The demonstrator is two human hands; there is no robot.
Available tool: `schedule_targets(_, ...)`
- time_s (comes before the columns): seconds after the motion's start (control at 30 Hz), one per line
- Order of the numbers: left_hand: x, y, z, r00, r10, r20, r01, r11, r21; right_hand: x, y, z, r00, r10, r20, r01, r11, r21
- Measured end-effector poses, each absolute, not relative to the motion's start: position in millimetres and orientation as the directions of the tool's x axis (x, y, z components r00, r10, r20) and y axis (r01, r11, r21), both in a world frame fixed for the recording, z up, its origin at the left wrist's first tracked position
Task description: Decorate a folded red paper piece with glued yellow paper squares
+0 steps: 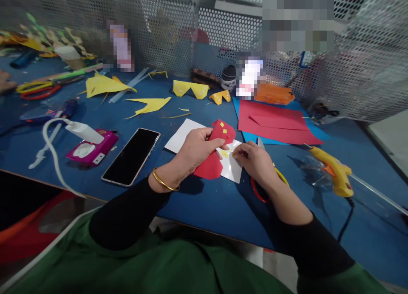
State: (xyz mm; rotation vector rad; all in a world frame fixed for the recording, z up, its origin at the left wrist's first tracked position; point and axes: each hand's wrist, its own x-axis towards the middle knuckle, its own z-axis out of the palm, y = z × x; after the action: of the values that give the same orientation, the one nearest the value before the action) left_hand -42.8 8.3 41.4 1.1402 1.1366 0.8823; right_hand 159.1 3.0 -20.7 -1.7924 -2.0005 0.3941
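Note:
My left hand point(198, 147) grips a red paper cutout point(210, 166) with rounded ends, thumb on top. Small yellow paper squares point(225, 131) are stuck on its upper part. Beneath it lies a white sheet point(234, 171) with several tiny yellow pieces point(225, 154) on it. At the right edge of that sheet, my right hand point(255, 160) pinches a small yellow bit between thumb and fingers. Scissors with red and yellow handles point(259, 192) lie partly under my right hand and wrist.
A black-screened phone point(131, 157) and a magenta power adapter point(92, 147) lie left. A yellow glue gun point(334, 171) rests right. Red sheets point(274, 120) over blue ones, yellow paper glasses shapes point(190, 89) and scraps lie behind. A metal mesh screen point(229, 26) stands at the back.

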Motion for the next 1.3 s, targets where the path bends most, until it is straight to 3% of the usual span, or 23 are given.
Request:
schedule_targets(0.73,-40.9,8.8,38.0,0.236,0.947,-0.219,0.041,0.216,0.976,162.4,-0.7,-12.5,-0.035,0.992,0.121,0.825,0.097,-0.556)
schedule_targets(1.0,-37.8,7.6,35.0,0.255,0.936,-0.244,0.047,0.24,0.97,166.1,-12.7,10.9,0.049,0.99,0.133,0.516,0.089,-0.852)
schedule_targets(1.3,-33.3,3.3,35.0,0.311,0.9,-0.304,0.007,0.318,0.948,149.5,-30.0,23.7,0.062,0.99,0.131,0.402,0.095,-0.911)
